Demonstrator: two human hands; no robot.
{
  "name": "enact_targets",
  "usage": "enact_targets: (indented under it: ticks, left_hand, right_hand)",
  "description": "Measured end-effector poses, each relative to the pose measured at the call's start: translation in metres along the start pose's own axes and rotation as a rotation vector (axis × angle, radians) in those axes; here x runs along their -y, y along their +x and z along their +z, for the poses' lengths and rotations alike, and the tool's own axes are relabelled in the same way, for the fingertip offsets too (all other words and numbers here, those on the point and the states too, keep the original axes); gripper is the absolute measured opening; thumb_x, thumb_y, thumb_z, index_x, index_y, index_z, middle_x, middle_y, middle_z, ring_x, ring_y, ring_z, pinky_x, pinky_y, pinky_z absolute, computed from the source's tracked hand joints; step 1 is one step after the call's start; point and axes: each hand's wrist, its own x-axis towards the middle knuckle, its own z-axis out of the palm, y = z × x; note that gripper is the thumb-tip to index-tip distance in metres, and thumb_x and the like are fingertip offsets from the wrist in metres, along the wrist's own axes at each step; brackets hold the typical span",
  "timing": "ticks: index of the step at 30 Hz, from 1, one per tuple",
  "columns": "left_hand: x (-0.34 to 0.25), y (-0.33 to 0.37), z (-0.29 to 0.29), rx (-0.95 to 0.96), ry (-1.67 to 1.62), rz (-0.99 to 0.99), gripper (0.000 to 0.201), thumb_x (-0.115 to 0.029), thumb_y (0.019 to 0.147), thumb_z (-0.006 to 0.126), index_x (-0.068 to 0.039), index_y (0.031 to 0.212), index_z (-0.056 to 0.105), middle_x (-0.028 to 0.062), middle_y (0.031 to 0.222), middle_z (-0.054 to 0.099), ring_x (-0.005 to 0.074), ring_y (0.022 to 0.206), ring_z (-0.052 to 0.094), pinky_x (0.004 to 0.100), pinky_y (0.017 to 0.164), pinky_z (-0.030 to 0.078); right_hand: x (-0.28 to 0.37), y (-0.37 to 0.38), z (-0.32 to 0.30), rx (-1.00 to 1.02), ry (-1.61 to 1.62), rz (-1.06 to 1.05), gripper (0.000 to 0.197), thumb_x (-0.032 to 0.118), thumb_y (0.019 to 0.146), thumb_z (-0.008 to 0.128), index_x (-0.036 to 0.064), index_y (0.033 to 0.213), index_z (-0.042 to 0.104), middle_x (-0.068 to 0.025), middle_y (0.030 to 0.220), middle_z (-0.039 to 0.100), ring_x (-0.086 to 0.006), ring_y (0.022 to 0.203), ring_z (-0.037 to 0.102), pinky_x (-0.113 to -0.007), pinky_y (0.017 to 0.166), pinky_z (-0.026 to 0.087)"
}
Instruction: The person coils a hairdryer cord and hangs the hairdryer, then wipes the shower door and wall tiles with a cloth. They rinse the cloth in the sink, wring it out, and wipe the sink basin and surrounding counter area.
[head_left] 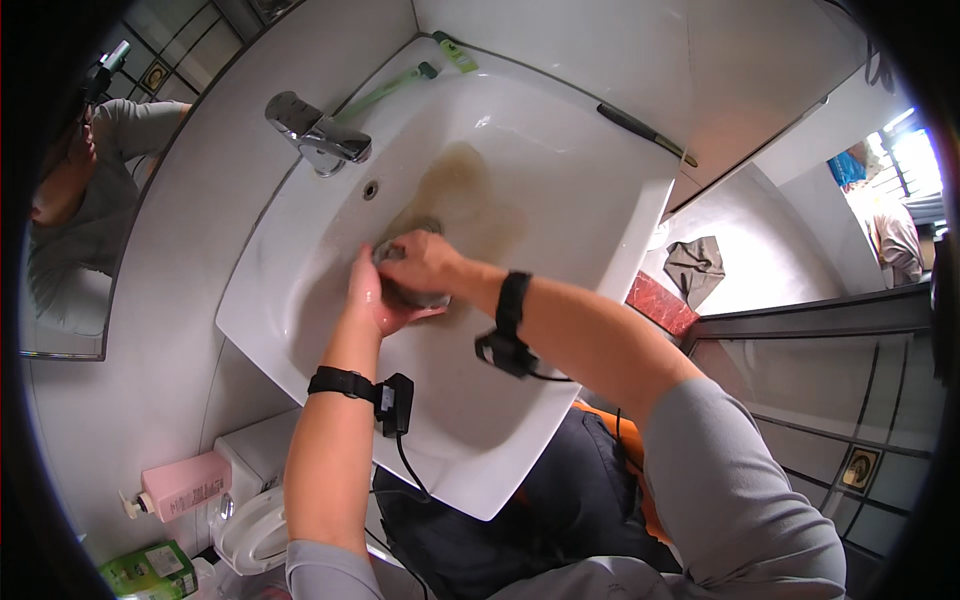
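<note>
Both my hands are low in the basin of a white sink (560, 170). A wet grey bundle, which looks like a cloth (432, 299), is bunched between them. My left hand (383, 305) lies palm up beneath it, cupping it from the left and below. From above, my right hand (425, 263) presses on it with curled fingers. Much of the bundle is hidden by the hands. Murky brown water (455, 180) spreads over the basin floor just beyond them. Each wrist wears a black strap with a small device and cable.
A chrome faucet (320, 140) stands at the sink's left rim. Behind it lie a green-handled brush (385, 92) and a small green tube (456, 53). A dark-handled slim tool (645, 133) rests on the right rim. A pink pump bottle (185, 487) and a green package (150, 572) are at lower left.
</note>
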Motion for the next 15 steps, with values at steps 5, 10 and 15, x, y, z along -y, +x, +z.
enact_targets:
  ticks: [5, 10, 15]
  left_hand:
    - [0.000, 0.024, -0.056, 0.414, 0.147, 0.425, 0.045, -0.049, 0.093, 0.056, -0.011, 0.116, 0.065, 0.0084, 0.112, 0.068, 0.0226, 0.106, 0.064, 0.0374, 0.091, 0.052]
    - [0.005, 0.011, -0.038, 0.305, 0.030, 0.386, 0.043, -0.044, 0.095, 0.051, -0.009, 0.118, 0.062, 0.0085, 0.118, 0.065, 0.0228, 0.109, 0.063, 0.0396, 0.094, 0.052]
    - [-0.009, -0.009, 0.001, 0.036, 0.052, 0.398, 0.047, -0.040, 0.097, 0.049, -0.005, 0.128, 0.054, 0.0113, 0.126, 0.061, 0.0252, 0.117, 0.060, 0.0439, 0.099, 0.050]
  right_hand:
    - [0.049, -0.067, -0.013, -0.094, -0.008, -0.278, 0.032, 0.034, 0.075, 0.062, 0.0031, 0.078, 0.069, -0.0230, 0.087, 0.068, -0.0412, 0.086, 0.065, -0.047, 0.077, 0.054]
    - [0.051, -0.063, -0.013, -0.277, -0.261, -0.590, 0.026, 0.029, 0.082, 0.064, 0.0067, 0.069, 0.067, -0.0104, 0.070, 0.064, -0.0334, 0.069, 0.064, -0.044, 0.064, 0.053]
    - [0.024, -0.004, -0.049, -0.262, -0.395, -0.092, 0.044, 0.038, 0.099, 0.045, 0.0056, 0.085, 0.071, -0.0191, 0.091, 0.070, -0.0395, 0.092, 0.066, -0.049, 0.081, 0.053]
